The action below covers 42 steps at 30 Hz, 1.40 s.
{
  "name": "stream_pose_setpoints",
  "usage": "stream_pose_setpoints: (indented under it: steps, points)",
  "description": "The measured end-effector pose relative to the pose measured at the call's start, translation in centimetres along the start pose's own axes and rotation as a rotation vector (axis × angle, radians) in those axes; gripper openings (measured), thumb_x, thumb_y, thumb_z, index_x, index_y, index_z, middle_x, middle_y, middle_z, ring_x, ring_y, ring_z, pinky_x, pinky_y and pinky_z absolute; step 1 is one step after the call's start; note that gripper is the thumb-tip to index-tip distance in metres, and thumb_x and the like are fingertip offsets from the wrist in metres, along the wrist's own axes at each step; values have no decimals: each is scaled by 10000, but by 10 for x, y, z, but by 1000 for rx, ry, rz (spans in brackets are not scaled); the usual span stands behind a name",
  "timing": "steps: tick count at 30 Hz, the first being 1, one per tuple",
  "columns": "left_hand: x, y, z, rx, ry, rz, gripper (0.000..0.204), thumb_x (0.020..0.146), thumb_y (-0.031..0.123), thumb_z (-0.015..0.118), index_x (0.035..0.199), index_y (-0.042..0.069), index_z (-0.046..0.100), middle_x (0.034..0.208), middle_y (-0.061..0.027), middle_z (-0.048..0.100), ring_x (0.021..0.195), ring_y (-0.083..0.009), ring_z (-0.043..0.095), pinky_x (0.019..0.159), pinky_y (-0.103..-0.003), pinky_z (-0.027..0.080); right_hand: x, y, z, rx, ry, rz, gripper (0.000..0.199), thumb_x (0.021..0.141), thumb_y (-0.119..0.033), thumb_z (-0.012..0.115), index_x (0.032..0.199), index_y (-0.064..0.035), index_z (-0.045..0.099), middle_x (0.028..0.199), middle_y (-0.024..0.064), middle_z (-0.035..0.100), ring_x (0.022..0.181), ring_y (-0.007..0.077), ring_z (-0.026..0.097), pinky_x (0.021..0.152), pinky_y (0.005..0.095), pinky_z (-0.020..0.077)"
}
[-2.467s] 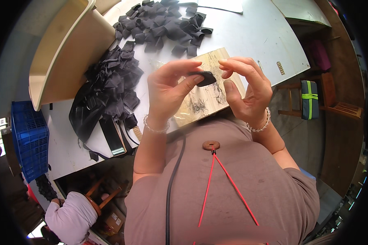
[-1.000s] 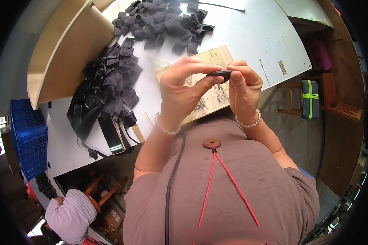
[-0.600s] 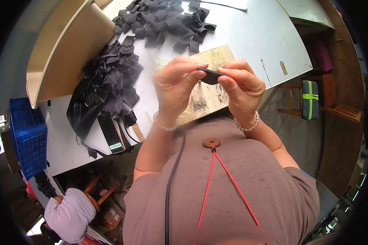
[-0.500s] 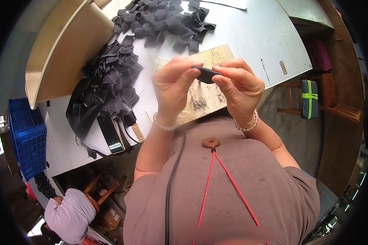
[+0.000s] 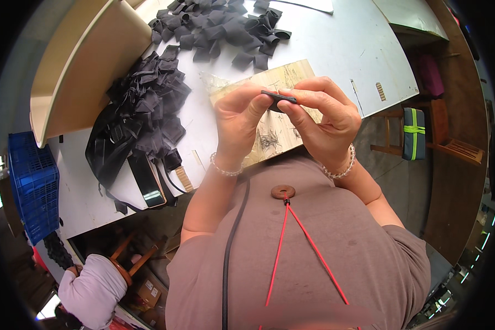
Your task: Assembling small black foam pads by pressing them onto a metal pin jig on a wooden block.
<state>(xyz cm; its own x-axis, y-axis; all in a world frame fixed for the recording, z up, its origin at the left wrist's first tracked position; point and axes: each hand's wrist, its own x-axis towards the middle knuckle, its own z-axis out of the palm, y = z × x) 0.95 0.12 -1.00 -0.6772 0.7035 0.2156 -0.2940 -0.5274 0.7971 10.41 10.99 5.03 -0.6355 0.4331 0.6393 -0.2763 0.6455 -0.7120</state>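
Note:
Between my two hands is a small black fabric piece, folded, with its upper edge turned toward me. My left hand pinches its left end between thumb and fingertips. At the right end, the thumb and index finger of my right hand close on it. Both hands are over a marked wooden board on the white table. Beyond the board lies a loose spread of black fabric pieces. A taller heap of flat black pieces is left of my left hand.
A phone lies at the table's near left edge, by black straps. A tan panel rises at the left, above a blue crate. Another person sits lower left. A stool with a strapped cushion stands at right.
My right hand has shifted slightly right and down, its thumb now farther along the piece. The fabric piece has tilted, showing more of its edge and less of its face.

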Motion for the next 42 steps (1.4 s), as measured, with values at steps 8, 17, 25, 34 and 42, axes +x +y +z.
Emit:
stream_pose_setpoints:
  steps: [8, 17, 25, 34, 42]
  points:
    - [-1, -3, 4, 5, 48, 0, 181, 858, 158, 636, 904, -16, 658, 835, -62, 641, 765, -108, 577, 697, -230, 459, 4, 5, -1, -175, 21, -195, 163, 655, -45, 770, 797, -59, 691, 704, 34, 603, 622, 148, 534, 545, 248, 422]
    - [6, 3, 14, 19, 35, 32, 166, 871, 128, 621, 923, -28, 646, 858, -76, 653, 776, -117, 598, 708, -234, 480, 1, 9, -2, -117, 31, -155, 171, 658, -26, 770, 804, -49, 683, 726, 43, 622, 629, 136, 562, 547, 236, 444]
    - [24, 35, 44, 112, 4, 203, 160, 873, 102, 622, 973, -24, 619, 873, -56, 645, 800, -95, 586, 716, -224, 474, 19, -5, -13, 119, 75, -77, 265, 659, 23, 769, 905, 0, 675, 803, 78, 654, 657, 101, 588, 561, 199, 478]
    - [26, 26, 35, 180, 157, 139, 162, 889, 116, 596, 987, -12, 610, 917, -72, 643, 819, -115, 611, 764, -254, 512, 22, 9, -5, 202, 18, 179, 224, 713, -28, 747, 921, 9, 674, 781, 40, 668, 646, 66, 580, 601, 195, 478]
    - [31, 18, 25, 207, 181, 33, 160, 884, 103, 600, 999, -7, 612, 870, -60, 647, 774, -91, 610, 713, -228, 509, 16, 30, -2, 420, -76, 477, 126, 760, -49, 715, 859, 22, 684, 731, 59, 673, 668, 77, 610, 601, 199, 482]
